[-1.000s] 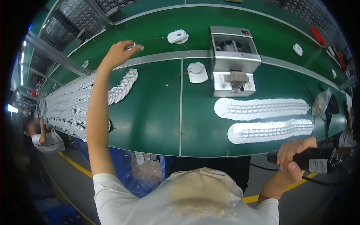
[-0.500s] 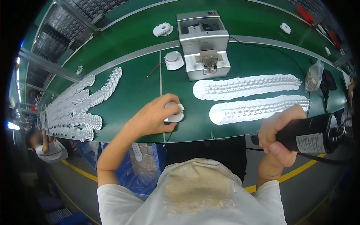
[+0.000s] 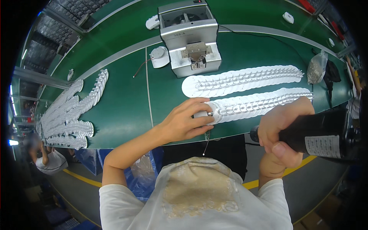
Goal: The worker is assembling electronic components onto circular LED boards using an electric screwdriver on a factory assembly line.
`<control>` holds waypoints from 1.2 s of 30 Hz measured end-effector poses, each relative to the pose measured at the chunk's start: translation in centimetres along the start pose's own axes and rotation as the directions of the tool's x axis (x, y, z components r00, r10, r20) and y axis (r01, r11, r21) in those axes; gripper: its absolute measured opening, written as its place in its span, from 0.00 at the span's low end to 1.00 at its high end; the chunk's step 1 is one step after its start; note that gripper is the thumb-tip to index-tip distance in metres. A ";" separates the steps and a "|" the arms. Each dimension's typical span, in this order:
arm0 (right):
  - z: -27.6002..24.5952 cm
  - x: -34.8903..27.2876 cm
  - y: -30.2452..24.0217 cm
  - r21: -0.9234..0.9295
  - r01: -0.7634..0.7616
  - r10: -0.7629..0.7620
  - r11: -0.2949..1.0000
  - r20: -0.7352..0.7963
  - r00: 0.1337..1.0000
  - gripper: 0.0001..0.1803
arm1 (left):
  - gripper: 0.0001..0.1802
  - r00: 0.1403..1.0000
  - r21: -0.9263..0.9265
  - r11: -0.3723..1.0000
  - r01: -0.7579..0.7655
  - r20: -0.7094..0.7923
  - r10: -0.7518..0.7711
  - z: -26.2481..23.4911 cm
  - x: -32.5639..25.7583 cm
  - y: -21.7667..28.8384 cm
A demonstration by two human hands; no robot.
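Observation:
My left hand (image 3: 184, 122) rests on the green bench and grips a small white plastic part (image 3: 205, 114) at the left end of the nearer row of white parts (image 3: 264, 102). A thin bit (image 3: 207, 141) points down below that part. My right hand (image 3: 284, 130) is closed around a black electric screwdriver (image 3: 320, 135) held off the bench's front edge, to the right of my left hand. A second row of overlapping white parts (image 3: 241, 79) lies just beyond the first.
A grey screw-feeder machine (image 3: 189, 36) stands behind the rows, with a loose white part (image 3: 159, 57) at its left. Many white parts (image 3: 73, 111) are fanned out at the far left. A clear bag of small pieces (image 3: 316, 69) lies at the right. Another person (image 3: 46, 159) stands lower left.
My left hand came back from the far left pile with a white part and set it at the end of the nearer row. My right hand brought the screwdriver closer in.

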State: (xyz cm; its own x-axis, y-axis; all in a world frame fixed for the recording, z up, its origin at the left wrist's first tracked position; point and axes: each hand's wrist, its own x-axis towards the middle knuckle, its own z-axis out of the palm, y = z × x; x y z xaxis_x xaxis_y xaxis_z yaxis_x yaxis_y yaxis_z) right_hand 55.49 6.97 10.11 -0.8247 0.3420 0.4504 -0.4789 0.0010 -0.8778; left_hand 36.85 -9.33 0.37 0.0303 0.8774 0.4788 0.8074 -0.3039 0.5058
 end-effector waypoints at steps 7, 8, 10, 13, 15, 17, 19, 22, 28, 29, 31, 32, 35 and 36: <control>-1.1 0.8 -0.6 0.062 -0.083 0.072 0.995 0.166 0.983 0.23 | 0.14 0.999 0.006 1.000 0.001 0.034 -0.001 0.1 0.5 0.0; -1.2 1.0 -0.4 0.073 -0.050 0.034 0.996 0.201 0.979 0.23 | 0.14 1.000 0.002 1.000 0.006 0.029 -0.006 0.1 0.6 -0.1; -1.0 1.2 -0.1 0.085 -0.031 0.014 0.996 0.185 0.983 0.23 | 0.15 0.999 -0.009 1.000 0.006 0.049 -0.005 0.0 0.6 -0.2; -0.9 1.3 0.1 0.096 -0.002 -0.014 0.995 0.165 0.986 0.24 | 0.13 0.998 -0.025 1.000 0.013 0.068 -0.011 -0.2 0.7 -0.2; -0.8 1.4 0.0 0.062 0.008 -0.018 0.998 0.160 0.987 0.24 | 0.13 0.997 -0.028 1.000 0.010 0.075 -0.008 -0.4 1.0 -0.2; -0.8 1.4 0.0 0.058 0.000 -0.009 0.998 0.162 0.987 0.24 | 0.13 0.997 -0.031 0.999 0.006 0.080 -0.004 -0.5 0.9 -0.2; -0.7 1.5 0.0 0.056 -0.005 -0.005 0.998 0.166 0.986 0.24 | 0.13 0.996 -0.050 0.999 0.019 0.092 -0.014 -0.7 0.7 -0.3; -0.5 1.6 0.1 0.057 -0.008 -0.002 0.998 0.168 0.986 0.23 | 0.15 0.996 -0.054 0.998 0.026 0.084 -0.021 -0.5 0.6 -0.3; 1.6 3.3 1.1 0.057 0.162 -0.160 0.985 -0.027 0.987 0.23 | 0.14 0.999 -0.100 0.995 0.017 0.047 -0.013 0.2 0.7 -0.6; 2.0 4.2 1.5 0.073 0.200 -0.198 0.977 -0.042 0.979 0.24 | 0.14 0.999 -0.106 0.994 0.009 0.041 -0.004 0.3 0.7 -0.6; 2.5 6.9 2.7 0.073 0.260 -0.255 0.963 -0.074 0.964 0.25 | 0.14 0.999 -0.092 0.995 0.030 0.032 -0.027 0.2 0.4 -0.7; 2.8 8.4 3.5 0.058 0.280 -0.274 0.958 -0.091 0.957 0.25 | 0.14 1.000 -0.087 0.996 0.025 0.019 -0.024 0.2 0.2 -0.8; 2.7 12.4 4.8 0.052 0.338 -0.331 0.940 -0.107 0.938 0.21 | 0.14 1.000 -0.113 0.994 0.008 0.001 -0.008 0.5 0.1 -0.9; 2.9 13.3 5.1 0.041 0.325 -0.316 0.945 -0.145 0.937 0.20 | 0.14 1.000 -0.112 0.994 0.008 -0.016 -0.010 0.6 0.1 -1.0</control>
State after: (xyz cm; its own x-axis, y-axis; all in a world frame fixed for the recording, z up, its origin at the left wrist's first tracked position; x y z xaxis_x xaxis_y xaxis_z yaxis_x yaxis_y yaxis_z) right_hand 41.23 8.81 12.09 -0.5779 0.4571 0.6761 -0.7330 0.0735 -0.6763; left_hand 36.42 -8.74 -0.49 0.0129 0.8745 0.4848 0.7366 -0.3361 0.5869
